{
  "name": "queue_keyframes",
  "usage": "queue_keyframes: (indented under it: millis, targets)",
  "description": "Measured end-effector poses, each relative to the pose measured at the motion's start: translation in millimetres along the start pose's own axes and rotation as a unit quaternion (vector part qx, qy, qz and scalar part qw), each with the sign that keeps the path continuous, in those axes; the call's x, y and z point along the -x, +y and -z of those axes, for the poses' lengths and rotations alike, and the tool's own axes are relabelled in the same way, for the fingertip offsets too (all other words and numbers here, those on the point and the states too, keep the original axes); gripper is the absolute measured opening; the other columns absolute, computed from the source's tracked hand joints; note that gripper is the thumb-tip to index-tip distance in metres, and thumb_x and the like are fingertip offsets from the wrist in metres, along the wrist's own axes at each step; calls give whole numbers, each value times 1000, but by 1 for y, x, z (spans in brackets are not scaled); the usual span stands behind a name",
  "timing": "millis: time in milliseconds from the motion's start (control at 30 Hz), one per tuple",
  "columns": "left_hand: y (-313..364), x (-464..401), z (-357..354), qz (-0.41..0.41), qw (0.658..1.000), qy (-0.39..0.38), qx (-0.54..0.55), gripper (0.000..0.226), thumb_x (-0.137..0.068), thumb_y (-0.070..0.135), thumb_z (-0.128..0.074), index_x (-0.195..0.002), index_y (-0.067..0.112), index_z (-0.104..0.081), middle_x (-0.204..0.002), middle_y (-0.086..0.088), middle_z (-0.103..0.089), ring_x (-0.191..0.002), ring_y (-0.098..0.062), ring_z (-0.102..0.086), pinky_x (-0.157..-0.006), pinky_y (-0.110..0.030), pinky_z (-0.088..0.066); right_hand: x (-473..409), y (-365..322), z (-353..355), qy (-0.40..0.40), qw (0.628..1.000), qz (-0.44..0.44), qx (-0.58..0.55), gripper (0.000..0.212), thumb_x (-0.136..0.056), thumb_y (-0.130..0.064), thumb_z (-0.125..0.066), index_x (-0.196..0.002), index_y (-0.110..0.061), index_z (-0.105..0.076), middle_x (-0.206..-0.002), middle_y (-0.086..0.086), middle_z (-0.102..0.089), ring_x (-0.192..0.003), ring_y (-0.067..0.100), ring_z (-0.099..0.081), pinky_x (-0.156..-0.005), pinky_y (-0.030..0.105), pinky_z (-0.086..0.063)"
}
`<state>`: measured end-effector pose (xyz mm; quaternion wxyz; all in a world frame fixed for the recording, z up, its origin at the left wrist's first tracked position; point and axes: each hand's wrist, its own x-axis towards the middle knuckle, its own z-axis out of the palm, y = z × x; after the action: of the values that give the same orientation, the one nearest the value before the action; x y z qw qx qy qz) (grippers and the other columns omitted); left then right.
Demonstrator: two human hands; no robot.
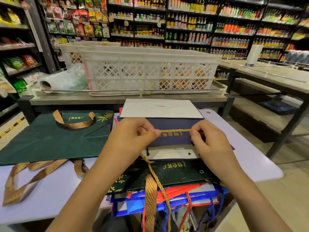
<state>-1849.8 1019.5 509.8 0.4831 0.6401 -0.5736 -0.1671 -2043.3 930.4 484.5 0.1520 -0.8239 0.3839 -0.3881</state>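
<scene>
Gold cord (175, 130), one length, is pinched taut between left hand (132, 138) and right hand (210, 141) over one navy bag (173, 140) on the lilac table (58, 190); two white crates (150, 71) are set behind, before shop shelves (189, 22).

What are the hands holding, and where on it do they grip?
A gold twisted cord: the left hand and right hand each pinch it with fingertips, a taut stretch between them, above the navy paper bag.
</scene>
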Motion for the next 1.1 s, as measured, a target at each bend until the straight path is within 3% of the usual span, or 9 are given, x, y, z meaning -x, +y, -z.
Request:
queue_keyframes:
  millis: [100, 200, 300, 433, 600, 700, 833, 933, 1100]
  targets:
    - [1, 1, 7, -16, 999, -8, 40, 15, -83, 25, -70, -68, 21, -69, -50, 7, -47, -50, -7, -40, -54, -24, -34, -3, 2, 7, -34, 999, -13, 20, 13, -84, -31, -46, -78, -25, -56, -82, -10, -60, -79, 5, -55, -68, 32, -45]
    - [10, 0, 4, -37, 995, -38, 85, 15, -85, 19, -69, -69, 21, -69, -55, -4, -44, -49, -8, -36, -50, -19, -29, 3, -13, 4, -157, 986, -21, -58, 27, -88, -30, -52, -114, -36, -54, -113, -20, -59, -109, -5, -51, -93, 23, -43]
    - [17, -6, -2, -54, 993, -44, 92, 14, -84, 20, -69, -70, 22, -70, -56, -6, -49, -54, -13, -40, -54, -25, -30, 9, -35, -3, -208, 958, 13, -199, 24, -88, -42, -48, -108, -33, -60, -92, -14, -64, -91, -1, -59, -79, 14, -45]
    - [12, -7, -1, -22, 990, -80, 114, 12, -85, 21, -69, -73, 19, -70, -62, -12, -57, -52, -7, -50, -54, -15, -39, 1, -35, -5, -24, 976, 12, -216, 25, -91, -33, -44, -77, -23, -62, -64, -7, -55, -62, 3, -51, -59, 14, -39]
    - [-10, 2, -5, -1, 988, -140, 71, 20, -89, 29, -65, -80, 12, -70, -65, -5, -60, -59, -7, -53, -63, -27, -48, -10, -17, 0, 141, 940, -27, -310, 32, -99, -19, -41, -73, -20, -60, -62, -3, -57, -69, 12, -55, -74, 23, -44]
    - [-12, 5, -1, -8, 988, -125, 87, 25, -89, 33, -61, -76, 13, -69, -61, 0, -57, -58, -5, -50, -61, -22, -45, -15, -7, 2, 166, 933, -86, -307, 38, -98, -12, -42, -68, -22, -62, -61, -5, -60, -72, 13, -56, -79, 27, -42]
    - [2, 0, 3, -10, 986, -100, 136, 25, -96, 17, -56, -74, 12, -69, -54, -2, -41, -49, -7, -39, -51, -19, -44, -7, -15, -6, 88, 977, -79, -179, 24, -86, -24, -49, -106, -26, -62, -104, -15, -63, -101, -4, -53, -88, 17, -38]
    - [15, -3, 1, -7, 983, -98, 158, 25, -95, 16, -54, -75, 11, -69, -56, -8, -38, -45, -12, -35, -46, -21, -38, -2, -30, -11, 16, 996, 41, -73, 38, -87, -41, -41, -124, -46, -42, -133, -24, -43, -131, -7, -28, -117, 41, -14]
    - [24, -8, 3, 18, 977, -101, 188, 27, -94, 19, -55, -72, 8, -65, -55, -6, -32, -39, -9, -24, -40, -18, -21, -9, -37, -16, -17, 990, 135, -39, 47, -93, -41, -34, -140, -44, -32, -155, -20, -14, -145, 4, -4, -116, 51, 6]
